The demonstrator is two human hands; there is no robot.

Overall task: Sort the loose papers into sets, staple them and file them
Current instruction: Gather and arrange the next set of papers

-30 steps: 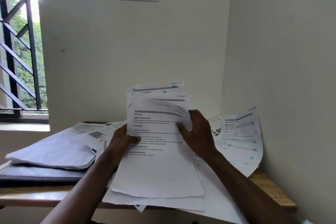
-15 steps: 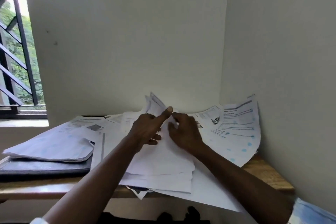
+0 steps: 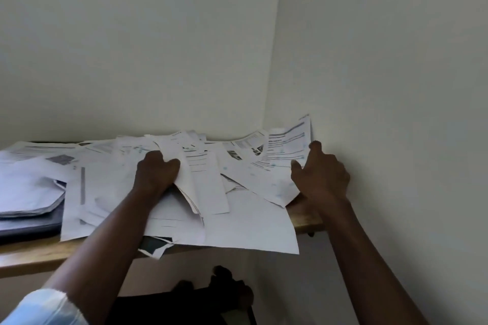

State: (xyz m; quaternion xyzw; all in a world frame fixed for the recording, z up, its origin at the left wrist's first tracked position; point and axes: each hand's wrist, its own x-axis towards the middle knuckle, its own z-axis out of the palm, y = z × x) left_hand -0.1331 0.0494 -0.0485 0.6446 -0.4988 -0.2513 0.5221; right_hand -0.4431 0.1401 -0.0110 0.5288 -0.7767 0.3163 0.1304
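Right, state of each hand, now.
Left hand: grips a bundle of papers.
Right hand: pinches the edge of the printed sheet by the wall.

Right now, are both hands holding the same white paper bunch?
No, the left hand grips the white paper bunch, while the right hand touches a separate printed white sheet.

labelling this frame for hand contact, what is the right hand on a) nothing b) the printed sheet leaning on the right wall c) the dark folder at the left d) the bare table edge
b: the right hand pinches the edge of the printed sheet propped against the right wall; the left hand grips a paper sheaf.
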